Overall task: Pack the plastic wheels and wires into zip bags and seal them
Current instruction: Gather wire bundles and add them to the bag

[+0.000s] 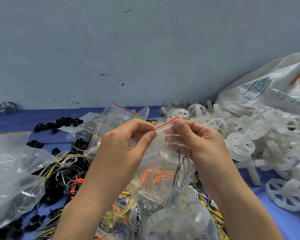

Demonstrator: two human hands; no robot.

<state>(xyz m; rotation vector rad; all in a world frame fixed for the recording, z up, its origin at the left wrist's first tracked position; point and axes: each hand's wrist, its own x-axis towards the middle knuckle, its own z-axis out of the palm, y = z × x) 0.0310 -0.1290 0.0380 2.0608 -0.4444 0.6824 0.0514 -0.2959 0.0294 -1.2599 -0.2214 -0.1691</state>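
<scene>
Clear plastic zip bag (pixel 164 172), a white wheel (pixel 173 220) and wires (pixel 178 163) inside, hangs over the middle of the tabletop (pixel 10 118), its red-lined mouth (pixel 166 123) pinched between left hand (pixel 128 141) and right hand (pixel 196 135). To seal it well, I'd line up both lips and press along the strip end to end (the wires seem to sit below it). Loose wheels (pixel 249 135) crowd the right, wire tangles (pixel 68 170) the left, packed bags (pixel 114 116) beyond; open room is mostly upward, toward the wall (pixel 145 49).

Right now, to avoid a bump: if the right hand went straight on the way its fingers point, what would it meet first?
Probably the left hand: its fingers sit just across the zip bag top that the right hand also pinches. Depth is hard to judge from one view.
</scene>
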